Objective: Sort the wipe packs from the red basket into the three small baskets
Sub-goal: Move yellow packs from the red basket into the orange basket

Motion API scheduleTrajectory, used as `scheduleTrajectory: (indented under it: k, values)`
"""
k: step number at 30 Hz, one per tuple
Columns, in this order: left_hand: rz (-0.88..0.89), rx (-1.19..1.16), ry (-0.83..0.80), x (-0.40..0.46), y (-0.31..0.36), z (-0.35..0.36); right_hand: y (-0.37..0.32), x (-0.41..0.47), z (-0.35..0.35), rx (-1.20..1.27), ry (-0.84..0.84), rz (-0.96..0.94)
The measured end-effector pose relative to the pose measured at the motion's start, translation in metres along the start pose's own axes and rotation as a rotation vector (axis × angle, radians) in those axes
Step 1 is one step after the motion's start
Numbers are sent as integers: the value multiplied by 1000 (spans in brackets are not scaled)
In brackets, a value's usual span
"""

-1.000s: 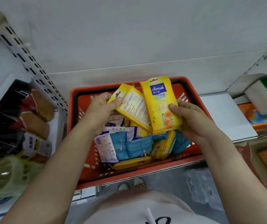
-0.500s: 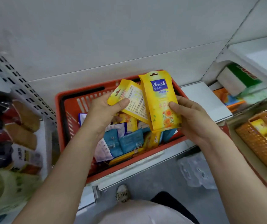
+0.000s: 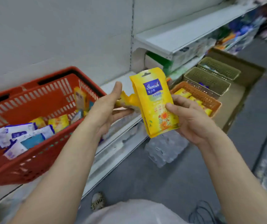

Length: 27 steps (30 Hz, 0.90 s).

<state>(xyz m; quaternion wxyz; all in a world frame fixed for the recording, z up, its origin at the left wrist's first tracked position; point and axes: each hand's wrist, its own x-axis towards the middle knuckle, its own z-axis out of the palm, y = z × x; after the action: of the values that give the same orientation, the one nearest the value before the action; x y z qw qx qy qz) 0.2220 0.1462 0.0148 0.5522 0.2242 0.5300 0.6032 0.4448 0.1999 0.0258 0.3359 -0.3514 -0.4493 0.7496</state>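
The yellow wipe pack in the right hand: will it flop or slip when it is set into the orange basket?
The yellow wipe pack probably flexes rather than flops: it stands upright in the right hand, though its top edge bends. Its glossy film looks fairly slippery, so a light pinch may slide. It seems light, held low by thumb and fingers alone; in the orange basket it would likely lie flat.

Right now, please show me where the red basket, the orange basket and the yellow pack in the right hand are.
red basket (image 3: 37,92): head view, on the slotted back wall.
orange basket (image 3: 199,94): head view, on the far mesh wall.
yellow pack (image 3: 153,101): head view, on the middle of its front face.
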Motion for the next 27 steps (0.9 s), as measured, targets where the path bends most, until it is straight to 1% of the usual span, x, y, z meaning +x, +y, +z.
scheduleTrajectory:
  k: [2,4,6,8,10,12,14,18,21,25,27]
  values:
    - [-49,28,-31,-2,-26,54,-7,-31,-50,38,66,-15]
    - [-67,118,-86,-5,-56,104,-13,-62,-97,75,134,-24]
    - [-45,230,-142,-10,-85,148,-16,-91,-140,75,198,-16]
    - [13,342,-164,-12,-107,182,-19,-113,-179,55,251,-5]
    - [68,479,-157,-13,-120,207,-22,-125,-210,50,287,2]
    - [74,517,-181,-10,-126,225,-25,-127,-232,61,298,8]
    - [22,533,-210,-2,-129,236,-26,-120,-249,74,280,6]
    - [-105,741,-253,32,-127,254,-32,-86,-278,107,243,14]
    - [-118,697,-184,76,-132,267,-45,-45,-304,75,280,18]
    - [-123,478,-26,154,-137,283,-71,18,-347,-25,375,11]
    - [-115,428,62,190,-135,286,-84,51,-367,-74,414,37]
